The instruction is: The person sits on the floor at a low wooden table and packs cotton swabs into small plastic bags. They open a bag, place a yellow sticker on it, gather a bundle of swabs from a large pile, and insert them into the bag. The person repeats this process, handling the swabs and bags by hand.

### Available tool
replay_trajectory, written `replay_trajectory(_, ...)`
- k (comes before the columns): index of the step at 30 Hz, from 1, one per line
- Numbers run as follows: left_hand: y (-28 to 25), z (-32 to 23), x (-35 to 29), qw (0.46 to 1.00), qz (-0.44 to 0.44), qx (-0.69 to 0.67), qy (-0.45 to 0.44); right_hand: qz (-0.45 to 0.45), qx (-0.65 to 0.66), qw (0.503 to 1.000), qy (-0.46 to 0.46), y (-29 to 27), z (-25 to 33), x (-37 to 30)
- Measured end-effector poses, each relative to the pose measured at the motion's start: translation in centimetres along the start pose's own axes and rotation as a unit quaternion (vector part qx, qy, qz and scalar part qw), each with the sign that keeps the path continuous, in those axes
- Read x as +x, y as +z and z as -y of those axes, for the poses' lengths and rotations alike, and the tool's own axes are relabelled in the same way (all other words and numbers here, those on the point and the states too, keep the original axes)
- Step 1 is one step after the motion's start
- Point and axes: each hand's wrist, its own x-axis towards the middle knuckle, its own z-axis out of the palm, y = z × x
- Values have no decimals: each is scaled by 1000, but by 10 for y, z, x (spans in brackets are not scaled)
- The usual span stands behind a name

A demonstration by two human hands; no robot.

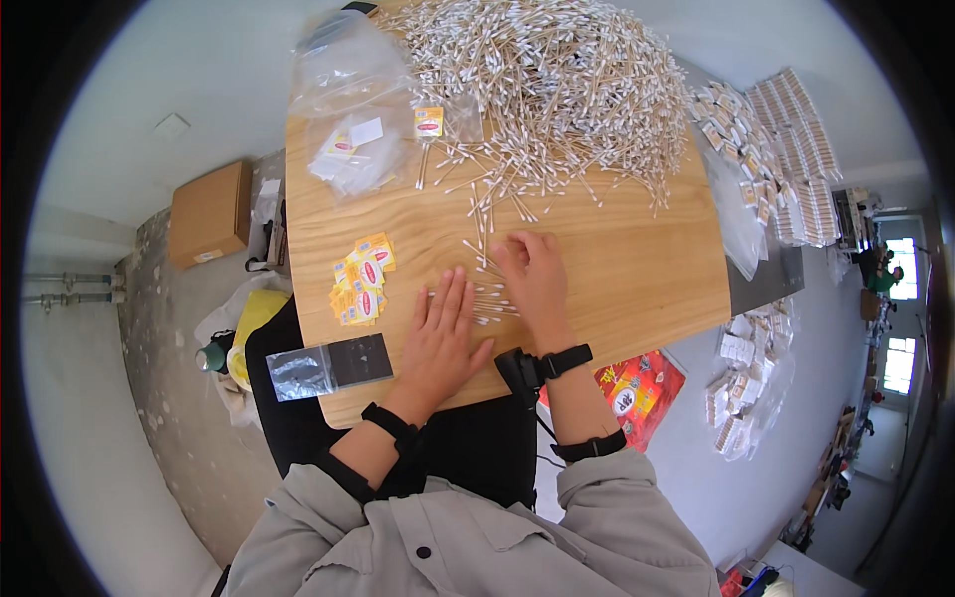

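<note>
My left hand (445, 333) lies flat on the wooden table, fingers stretched out, beside a small group of loose cotton swabs (491, 303). Some of those swabs run under or against its fingertips. On the group's other side, my right hand (534, 281) is closed, with thumb and fingers bent together. Whatever it may pinch is hidden, though swab ends show right by its fingertips. A thin trail of cotton swabs (481, 224) leads from there up to a large heap of cotton swabs (557, 85) at the far side. Left of my left hand sits a pile of yellow and white cards (361, 282).
A clear plastic sleeve (330, 366) lies at the near left table edge. Clear bags (353, 70) and a bagged yellow card (429, 122) are at the far left. Packed swab bundles (793, 149) stand at the right. A cardboard box (211, 214) is on the floor, left.
</note>
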Motion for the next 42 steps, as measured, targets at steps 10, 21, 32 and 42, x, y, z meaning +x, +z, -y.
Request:
replay_trajectory(10,-2,2,0,1000,19,19,8,118,8,992,-42,18,7,8)
replay_trajectory(21,0,5,-2,1000,8,22,15,107,-42,993,-14,-10,-21,7)
replay_trajectory(32,-4,5,-3,1000,-9,16,17,187,-20,982,-30,-21,-9,-3)
replay_trajectory(42,15,14,-8,998,-20,19,59,314,-86,937,-129,38,65,29)
